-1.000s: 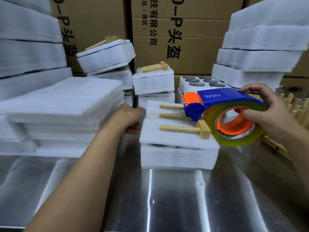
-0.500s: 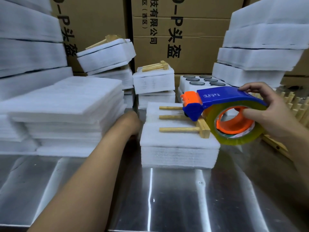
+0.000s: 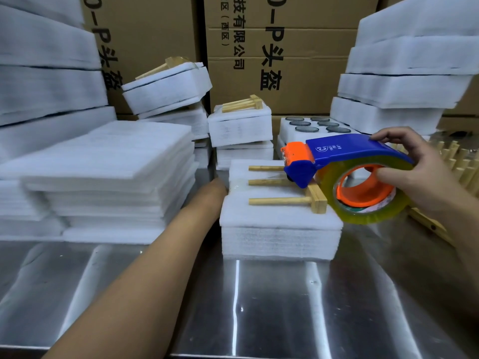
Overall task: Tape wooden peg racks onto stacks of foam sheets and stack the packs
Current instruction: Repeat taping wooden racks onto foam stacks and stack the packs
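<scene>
Taping step. Right grip (image 3: 414, 174) clasps blue-and-orange tape dispenser (image 3: 337, 156) over wooden three-peg rack (image 3: 285, 202), which lies on white foam-sheet stack (image 3: 280, 237) mid steel bench (image 3: 285, 307). Left grip (image 3: 217, 186) is tucked behind the stack's left edge, state can't tell. Next, probably: run tape across, cut, press down.

left forearm (image 3: 145, 268): bare along its whole visible length | right grip (image 3: 414, 174), wrist: bare

One tape dispenser (image 3: 344, 149), six dark discs (image 3: 306, 129)
</scene>
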A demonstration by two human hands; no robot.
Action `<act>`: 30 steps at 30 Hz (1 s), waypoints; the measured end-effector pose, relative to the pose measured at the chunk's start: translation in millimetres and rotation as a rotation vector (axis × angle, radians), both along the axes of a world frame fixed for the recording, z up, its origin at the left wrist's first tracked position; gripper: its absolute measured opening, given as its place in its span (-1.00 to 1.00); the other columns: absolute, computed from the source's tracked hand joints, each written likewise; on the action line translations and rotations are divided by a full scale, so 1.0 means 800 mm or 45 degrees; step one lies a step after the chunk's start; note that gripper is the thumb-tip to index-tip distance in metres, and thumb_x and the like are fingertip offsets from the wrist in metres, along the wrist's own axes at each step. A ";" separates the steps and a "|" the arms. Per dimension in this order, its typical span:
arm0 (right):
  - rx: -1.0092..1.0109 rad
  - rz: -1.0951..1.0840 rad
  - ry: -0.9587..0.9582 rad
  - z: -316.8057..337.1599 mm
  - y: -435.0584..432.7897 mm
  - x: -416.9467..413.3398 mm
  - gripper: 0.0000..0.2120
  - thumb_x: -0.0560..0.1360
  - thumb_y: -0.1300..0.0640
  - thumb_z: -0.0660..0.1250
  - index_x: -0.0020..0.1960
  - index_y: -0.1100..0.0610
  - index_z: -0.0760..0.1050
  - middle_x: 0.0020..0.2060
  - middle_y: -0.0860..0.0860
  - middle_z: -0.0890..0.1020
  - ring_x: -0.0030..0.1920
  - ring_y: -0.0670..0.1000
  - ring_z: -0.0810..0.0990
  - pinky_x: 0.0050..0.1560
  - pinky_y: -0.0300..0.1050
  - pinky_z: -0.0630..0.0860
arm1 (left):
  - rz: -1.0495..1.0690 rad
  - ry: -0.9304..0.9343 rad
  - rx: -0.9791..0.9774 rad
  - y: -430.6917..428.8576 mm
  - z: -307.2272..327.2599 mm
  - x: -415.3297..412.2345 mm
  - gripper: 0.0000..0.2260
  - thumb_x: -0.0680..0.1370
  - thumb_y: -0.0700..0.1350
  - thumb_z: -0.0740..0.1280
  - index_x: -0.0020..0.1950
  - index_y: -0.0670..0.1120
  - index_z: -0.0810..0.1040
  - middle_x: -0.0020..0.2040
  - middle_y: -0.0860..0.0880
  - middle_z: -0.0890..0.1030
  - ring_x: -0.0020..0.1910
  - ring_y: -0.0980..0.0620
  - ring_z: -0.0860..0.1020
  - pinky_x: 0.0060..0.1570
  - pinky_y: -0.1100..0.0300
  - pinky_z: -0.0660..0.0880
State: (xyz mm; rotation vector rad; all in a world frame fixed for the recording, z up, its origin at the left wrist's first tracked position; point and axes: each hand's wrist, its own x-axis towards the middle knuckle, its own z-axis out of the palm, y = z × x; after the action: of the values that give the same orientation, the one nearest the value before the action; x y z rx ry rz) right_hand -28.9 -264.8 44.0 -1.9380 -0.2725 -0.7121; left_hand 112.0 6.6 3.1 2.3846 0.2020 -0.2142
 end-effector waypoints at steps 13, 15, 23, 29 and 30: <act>-0.008 0.030 0.018 -0.001 0.000 0.001 -0.39 0.36 0.54 0.31 -0.05 -0.21 0.46 -0.04 -0.23 0.53 -0.27 -0.12 0.63 -0.28 -0.34 0.57 | -0.259 -0.273 0.822 0.015 -0.017 -0.040 -0.63 0.62 -0.05 0.12 0.39 -0.13 0.25 0.39 -0.17 0.21 0.39 -0.16 0.15 0.24 0.04 0.28; -0.005 0.032 0.022 -0.001 -0.001 0.001 -0.39 0.36 0.54 0.31 -0.06 -0.23 0.46 -0.04 -0.23 0.52 -0.27 -0.13 0.63 -0.30 -0.35 0.56 | -0.314 -0.301 0.879 0.015 -0.015 -0.041 -0.64 0.61 -0.05 0.13 0.38 -0.12 0.25 0.39 -0.18 0.20 0.40 -0.16 0.14 0.25 0.04 0.25; 0.008 0.051 0.054 -0.002 -0.001 0.003 -0.37 0.36 0.52 0.31 -0.07 -0.26 0.46 -0.03 -0.25 0.51 -0.23 -0.08 0.64 -0.27 -0.31 0.58 | -0.397 -0.326 1.007 0.014 -0.018 -0.032 -0.63 0.60 -0.04 0.17 0.38 -0.11 0.27 0.38 -0.16 0.21 0.40 -0.13 0.15 0.25 0.07 0.27; 0.061 0.038 0.061 -0.004 -0.003 0.005 -0.43 0.37 0.52 0.32 -0.06 -0.19 0.45 -0.01 -0.17 0.55 -0.25 -0.09 0.65 -0.28 -0.28 0.60 | -0.278 -0.241 0.592 0.015 -0.004 -0.026 -0.71 0.61 -0.18 0.12 0.30 -0.21 0.43 0.30 -0.18 0.43 0.27 -0.15 0.41 0.20 0.06 0.39; 0.067 0.039 0.063 -0.004 -0.003 0.005 -0.44 0.37 0.53 0.32 -0.05 -0.17 0.45 -0.03 -0.17 0.56 -0.26 -0.09 0.66 -0.28 -0.28 0.60 | -0.210 -0.288 0.481 0.015 -0.001 -0.026 -0.73 0.60 -0.21 0.12 0.27 -0.22 0.44 0.27 -0.19 0.47 0.23 -0.16 0.45 0.15 0.07 0.40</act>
State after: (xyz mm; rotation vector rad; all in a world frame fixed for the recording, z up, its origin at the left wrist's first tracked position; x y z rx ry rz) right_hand -25.2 -267.5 40.6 -1.8946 -0.2497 -0.6447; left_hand 91.2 18.9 2.6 2.7789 -0.0686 0.0229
